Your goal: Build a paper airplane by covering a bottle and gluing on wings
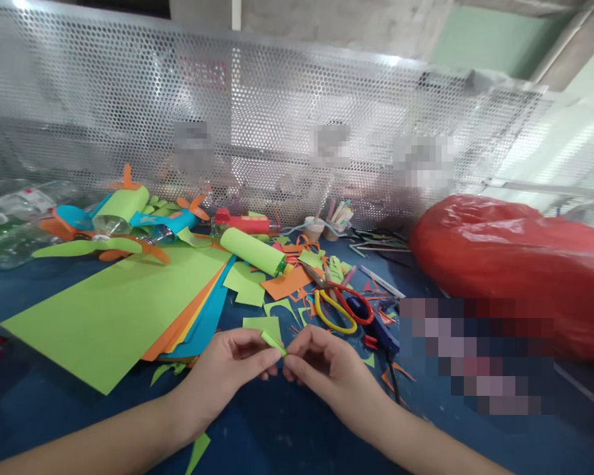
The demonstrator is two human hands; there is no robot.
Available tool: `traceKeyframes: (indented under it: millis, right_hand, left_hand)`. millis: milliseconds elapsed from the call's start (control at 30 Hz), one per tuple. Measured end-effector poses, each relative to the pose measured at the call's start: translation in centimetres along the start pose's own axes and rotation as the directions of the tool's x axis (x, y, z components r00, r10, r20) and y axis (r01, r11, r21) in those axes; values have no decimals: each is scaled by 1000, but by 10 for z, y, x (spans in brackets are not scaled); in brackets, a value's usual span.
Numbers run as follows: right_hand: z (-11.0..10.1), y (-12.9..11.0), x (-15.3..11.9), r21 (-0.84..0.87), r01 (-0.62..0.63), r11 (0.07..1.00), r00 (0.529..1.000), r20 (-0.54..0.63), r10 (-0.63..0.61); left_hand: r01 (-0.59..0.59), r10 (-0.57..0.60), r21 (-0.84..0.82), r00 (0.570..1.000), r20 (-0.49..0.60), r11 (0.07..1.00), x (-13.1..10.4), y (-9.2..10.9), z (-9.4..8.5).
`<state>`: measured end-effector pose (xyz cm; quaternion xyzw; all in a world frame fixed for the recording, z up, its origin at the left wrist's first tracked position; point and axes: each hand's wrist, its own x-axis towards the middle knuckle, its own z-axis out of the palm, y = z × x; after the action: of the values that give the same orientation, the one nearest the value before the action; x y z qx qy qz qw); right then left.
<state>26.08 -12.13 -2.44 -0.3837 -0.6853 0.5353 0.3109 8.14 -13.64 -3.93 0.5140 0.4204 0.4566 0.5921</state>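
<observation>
Between the fingertips of my left hand (240,359) and my right hand (321,363) is a small folded strip of lime-green paper (273,344). Both hands pinch it, thumbs toward me, just above the blue table. Behind them lies a lime-green paper piece (262,324), partly hidden by my fingers. Scissors (335,311) with one yellow and one red handle rest beyond my right hand, beside a dark blue tool (383,330), perhaps a glue gun. A bottle wrapped in lime-green paper (252,251) lies on its side farther back.
Stacked coloured sheets (123,310) lie at left, below paper-covered bottles with propellers (121,208). Clear plastic bottles (20,214) fill the far left. Cups of sticks (336,224) stand by the perforated metal screen (277,119). A red plastic bag (515,264) bulges at right. Paper scraps surround the scissors.
</observation>
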Motion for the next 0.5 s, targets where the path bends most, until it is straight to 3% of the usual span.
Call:
traceKeyframes:
  millis: [367,433,500]
  right_hand:
    - [2,-1,-2,7,22,1000,1000,4,-22]
    - [-2,-4,0,-103,46,994,999,24,-44]
    - [-13,-12,2,-375,71,924,997,4,-75]
  left_hand:
    - [11,-10,18,998,-54,1000,-5,1,0]
    - [12,-12,-1,998,-60,1000,-4,-2,-1]
    - [18,-21,-45,997,-79,999,-2,-5,-2]
